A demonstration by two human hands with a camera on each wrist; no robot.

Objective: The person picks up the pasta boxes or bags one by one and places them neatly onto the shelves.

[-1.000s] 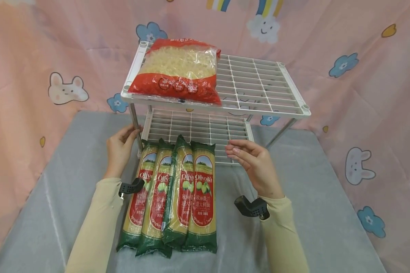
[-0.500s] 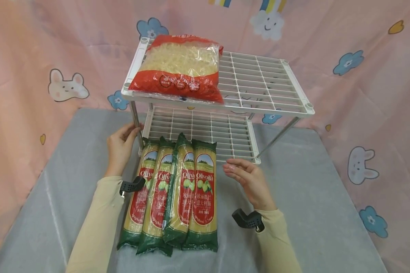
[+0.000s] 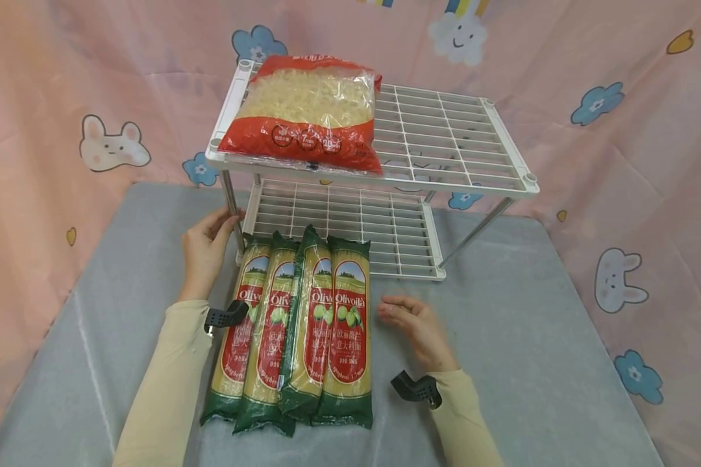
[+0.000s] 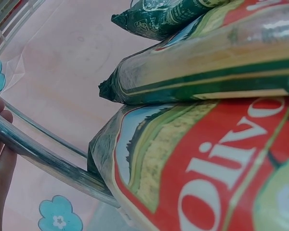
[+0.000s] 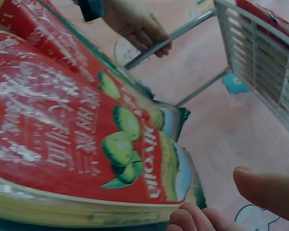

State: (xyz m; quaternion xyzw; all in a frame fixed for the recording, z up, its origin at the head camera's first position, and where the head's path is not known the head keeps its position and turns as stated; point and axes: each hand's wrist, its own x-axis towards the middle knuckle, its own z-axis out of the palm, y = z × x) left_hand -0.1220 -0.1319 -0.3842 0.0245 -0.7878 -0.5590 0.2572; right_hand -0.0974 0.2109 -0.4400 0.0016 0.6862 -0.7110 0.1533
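Note:
My left hand (image 3: 203,259) pinches the front left metal post (image 3: 229,193) of a white two-tier rack (image 3: 452,139). In the left wrist view its fingers (image 4: 1,168) lie against the shiny post. Several green, red and gold spaghetti packs (image 3: 350,337) lie side by side, their far ends at the rack's lower shelf (image 3: 405,250). Just right of the rightmost pack is my right hand (image 3: 417,327), holding nothing, fingers loosely bent and thumb apart. The right wrist view has its thumb (image 5: 267,195) and fingertips close to that pack's edge.
A red and clear bag of short pasta (image 3: 309,107) lies on the left of the upper shelf. Grey cloth (image 3: 531,363) covers the table. A pink patterned curtain (image 3: 619,162) hangs behind and at the sides.
My right hand has moved down toward me, from beside the lower shelf to beside the rightmost spaghetti pack. The left hand stays on the post. The view has shifted slightly.

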